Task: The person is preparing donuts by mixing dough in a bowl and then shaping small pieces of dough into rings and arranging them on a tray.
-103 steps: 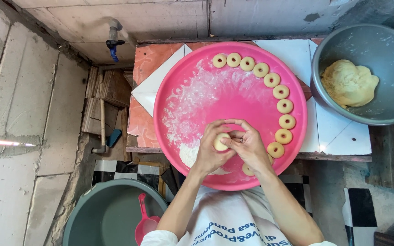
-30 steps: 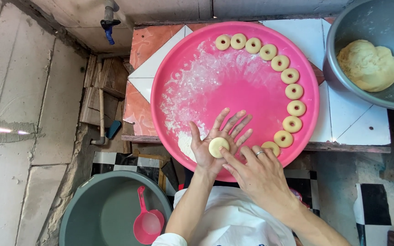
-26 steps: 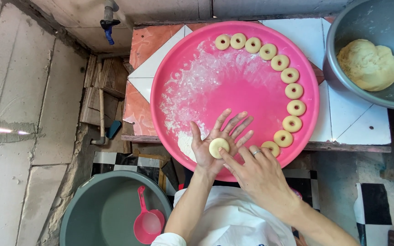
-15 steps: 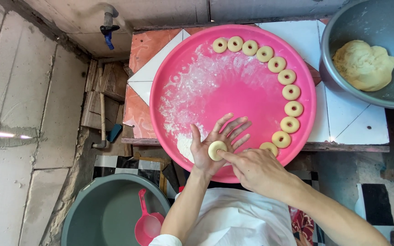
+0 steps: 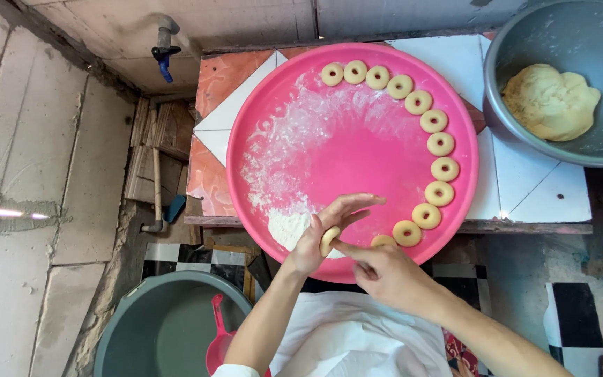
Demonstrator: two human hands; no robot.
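dough disc (image 5: 329, 241) in left hand (image 5: 322, 234) grip, right hand (image 5: 385, 274) poking it, dough rings (image 5: 440, 144) on pink tray (image 5: 357, 153)

Ten dough rings (image 5: 440, 144), one pink tray (image 5: 357, 153), two basins (image 5: 560, 35).

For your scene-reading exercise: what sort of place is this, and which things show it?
Probably a simple home or backyard kitchen: a floured pink tray of dough rings, a metal bowl of dough, and a wall tap above bare concrete.

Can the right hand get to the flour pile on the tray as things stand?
Probably yes: the flour pile lies close beside the right hand on the pink tray, though the left hand, holding a dough piece, partly blocks it.
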